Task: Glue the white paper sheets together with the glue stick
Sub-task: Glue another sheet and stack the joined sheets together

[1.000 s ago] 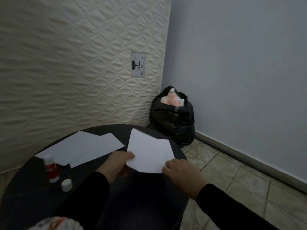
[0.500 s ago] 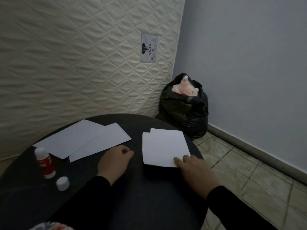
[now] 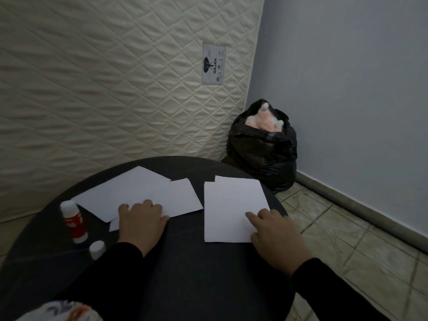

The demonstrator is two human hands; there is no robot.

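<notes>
Since half a sec ago, left hand (image 3: 141,220) has slid from bare worktop (image 3: 185,274) onto the near edge of the two loose white sheets (image 3: 143,193) at the worktop's left-centre. Its fingers lie fairly flat, pressing the paper, gripping nothing, prob. to drag the next sheet over. Right hand (image 3: 275,232) is at the near right corner of the glued pair (image 3: 234,207) by the worktop's right edge, index finger straight on the paper, other fingers loosely bent; I judge it's pinning or smoothing the join. Glue stick (image 3: 73,222) stands upright and uncapped near the left edge, cap (image 3: 97,249) just beside it, so both are handy for the next coat. Worktop is round & dark. Behind it a quilted mattress (image 3: 115,77) leans on the wall; black bin bag (image 3: 264,147) sits in the corner on tiled floor (image 3: 347,239).
</notes>
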